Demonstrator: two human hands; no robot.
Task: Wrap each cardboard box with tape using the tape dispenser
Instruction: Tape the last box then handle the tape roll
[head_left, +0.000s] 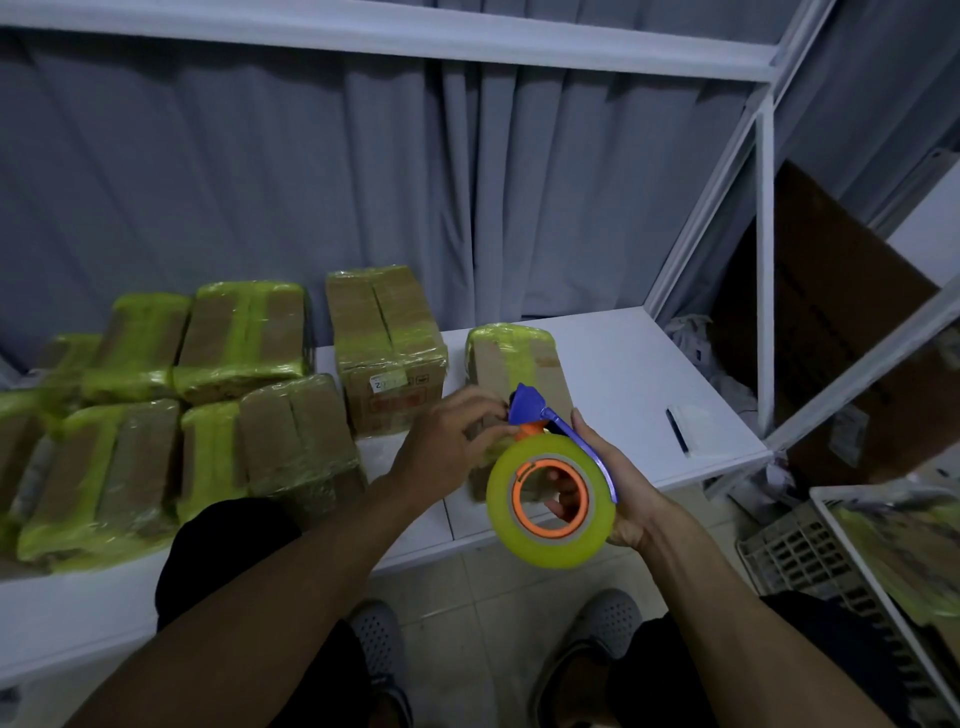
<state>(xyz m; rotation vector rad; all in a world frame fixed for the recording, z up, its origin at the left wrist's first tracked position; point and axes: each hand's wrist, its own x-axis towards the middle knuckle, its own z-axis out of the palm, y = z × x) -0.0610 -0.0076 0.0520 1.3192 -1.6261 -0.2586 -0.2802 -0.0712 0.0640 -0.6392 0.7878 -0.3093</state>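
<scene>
Tape dispenser (550, 556): blue frame, yellow-green roll, at 5 o'clock in view. Right hand (628, 483) grips it, fingers curled through the core. Left hand (447, 441) pinches its head at 10 o'clock. Part-taped cardboard box (514, 364) lies behind at 12 o'clock.

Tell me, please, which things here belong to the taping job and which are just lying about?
Job: tape dispenser, held in the right hand, left hand at its cutter; the box behind it; the wrapped boxes on the left.
Lying about: dark pen-like item on the white shelf; grey crate; big cardboard sheet at right.
</scene>
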